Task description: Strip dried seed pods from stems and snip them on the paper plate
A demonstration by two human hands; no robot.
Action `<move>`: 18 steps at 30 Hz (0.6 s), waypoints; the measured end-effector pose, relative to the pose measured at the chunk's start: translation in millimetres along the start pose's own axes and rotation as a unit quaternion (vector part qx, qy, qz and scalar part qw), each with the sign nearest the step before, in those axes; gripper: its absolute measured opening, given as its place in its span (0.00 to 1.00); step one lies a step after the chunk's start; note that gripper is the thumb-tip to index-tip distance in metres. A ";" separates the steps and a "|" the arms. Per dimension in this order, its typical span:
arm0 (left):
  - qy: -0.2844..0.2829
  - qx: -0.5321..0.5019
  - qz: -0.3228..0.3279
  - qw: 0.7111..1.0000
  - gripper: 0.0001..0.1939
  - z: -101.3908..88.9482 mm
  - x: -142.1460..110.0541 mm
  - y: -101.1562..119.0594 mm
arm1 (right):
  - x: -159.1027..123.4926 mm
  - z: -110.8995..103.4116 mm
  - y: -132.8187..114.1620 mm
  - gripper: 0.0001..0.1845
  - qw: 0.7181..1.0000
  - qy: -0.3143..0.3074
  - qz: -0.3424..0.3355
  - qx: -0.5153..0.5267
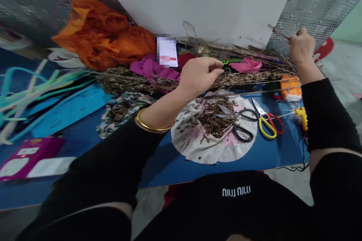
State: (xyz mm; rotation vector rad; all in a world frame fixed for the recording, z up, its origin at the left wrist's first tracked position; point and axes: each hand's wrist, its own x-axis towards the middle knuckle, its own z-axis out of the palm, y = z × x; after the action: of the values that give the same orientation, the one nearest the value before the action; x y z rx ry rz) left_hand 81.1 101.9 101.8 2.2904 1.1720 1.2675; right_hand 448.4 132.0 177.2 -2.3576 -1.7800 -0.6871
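My right hand (pixel 302 48) is raised at the far right, closed around thin dry stems (pixel 278 32) whose ends stick out to the left. My left hand (pixel 199 74) hovers over a long bundle of dried plants (pixel 249 78), its thumb and fingers curved with a gap between them. Nothing shows in that gap. Below it lies a round white cloth (pixel 220 154) with pink stains, bearing a heap of crumbled dried plant bits (pixel 215 122). Black-handled scissors (pixel 243 132) rest partly on the heap. Scissors with yellow and red handles (pixel 267 122) lie just right of the cloth.
Crumpled orange paper (pixel 104 41), a lit phone (pixel 167 52) and purple fabric (pixel 144 67) sit at the back. Coloured strips (pixel 34 90) and a magenta box (pixel 34 154) are on the left. A yellow glue gun (pixel 302 117) with a cable lies near the blue table's right edge.
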 end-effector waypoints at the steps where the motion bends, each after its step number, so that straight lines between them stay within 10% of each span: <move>1: -0.007 0.020 0.007 1.000 0.08 2.6 -1.2 -6.1 | 6.2 13.5 0.6 0.28 1.000 -0.008 -0.001 -0.001; 6: -0.046 0.112 0.031 0.992 0.12 13.1 -13.5 -24.1 | 22.8 59.4 -1.2 0.30 0.998 -0.059 -0.001 0.001; 11: -0.088 0.162 0.062 0.981 0.19 21.6 -22.9 -46.7 | -1.4 51.2 -4.1 0.34 1.000 -0.029 -0.003 -0.008; 18: -0.113 0.139 0.020 0.984 0.18 22.9 -17.5 -60.8 | -93.6 44.9 -10.7 0.19 0.920 -0.240 -0.300 -0.081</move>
State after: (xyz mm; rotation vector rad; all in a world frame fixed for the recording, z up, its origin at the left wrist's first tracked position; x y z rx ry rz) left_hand 62.7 130.4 43.7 2.5864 1.2928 0.8694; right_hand 431.5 68.1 96.4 -2.1957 -2.8196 -0.3144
